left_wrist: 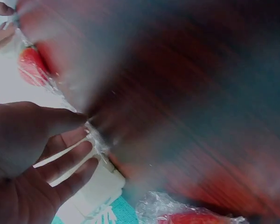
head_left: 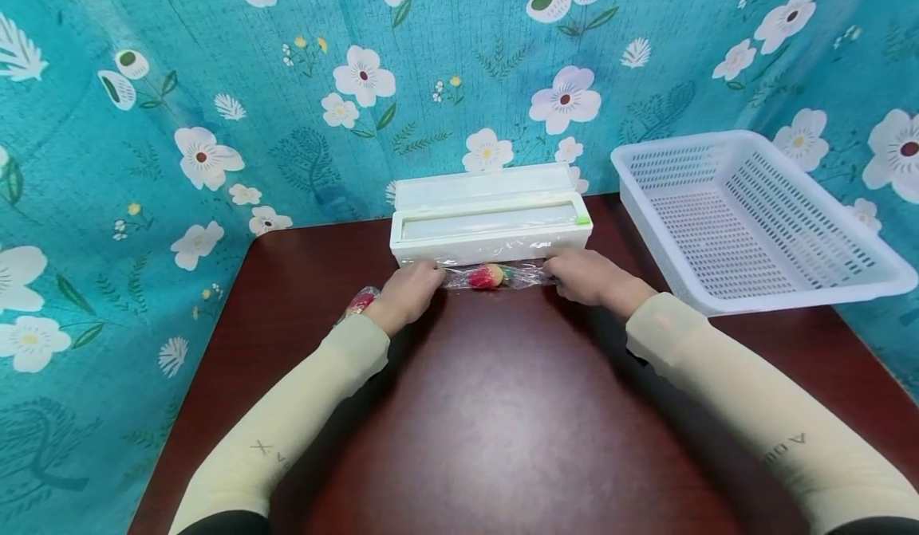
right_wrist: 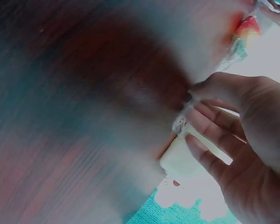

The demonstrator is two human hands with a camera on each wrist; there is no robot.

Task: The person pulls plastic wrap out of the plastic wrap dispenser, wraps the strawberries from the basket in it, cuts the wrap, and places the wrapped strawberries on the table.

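Observation:
A red and yellow strawberry with a green leafy end lies inside clear cling film. My left hand pinches the film at the left, between thumb and index finger, the other fingers loosely bent in the left wrist view. On the right, my right hand pinches the film's other side the same way. Just behind the film stands a white cling film dispenser box, its lid raised at the back. Near my left wrist lies another red thing wrapped in film, partly hidden by the arm in the head view.
A white plastic basket with slotted walls stands at the right, close beyond my right forearm. The dark red-brown table reaches back to a blue flowered cloth hanging behind and at both sides.

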